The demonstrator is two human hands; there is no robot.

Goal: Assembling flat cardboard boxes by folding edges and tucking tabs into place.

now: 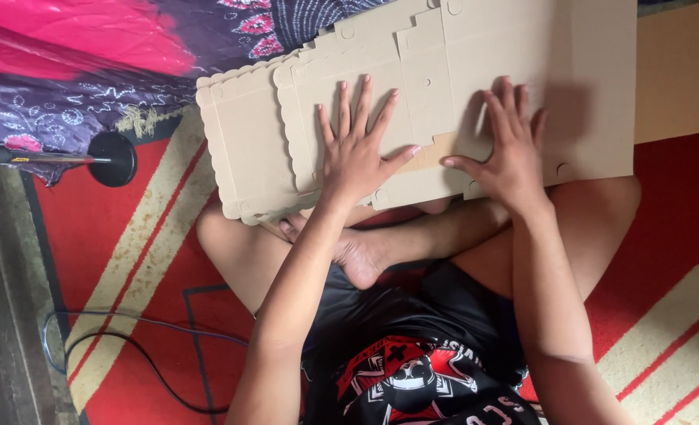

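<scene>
left hand [355, 153] flat on cardboard sheet [444, 71] | right hand [507, 153] flat beside | red rug [113, 236]

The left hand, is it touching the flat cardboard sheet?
Touching. The head view shows the left hand pressed palm-down, fingers spread, on the cardboard sheet.

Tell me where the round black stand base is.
The round black base sits at the left, on the red striped rug, beside the cardboard sheets' left edge.
</scene>
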